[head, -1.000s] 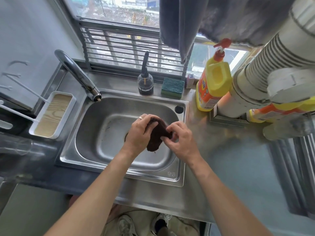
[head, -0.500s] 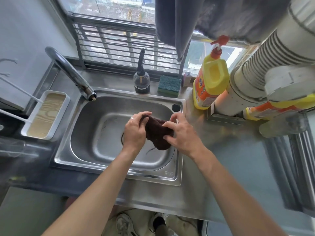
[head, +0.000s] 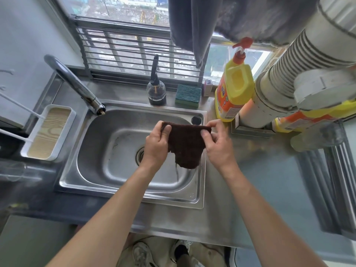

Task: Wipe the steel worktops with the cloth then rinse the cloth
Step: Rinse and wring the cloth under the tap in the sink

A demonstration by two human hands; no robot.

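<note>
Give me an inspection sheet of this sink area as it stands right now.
Surface: steel worktop around a steel sink; basin holds no standing water.
Job's things: dark brown cloth held spread out above the basin; tap shows no water running.
Clutter: green sponge, dark pump bottle, yellow detergent bottle behind and right of the sink; white tray on the left.
Grippers: left hand and right hand each pinch a top corner of the cloth.
Cables: nothing seen.
Surroundings: barred window behind; grey fabric hanging above; pale ribbed duct on the right.
</note>
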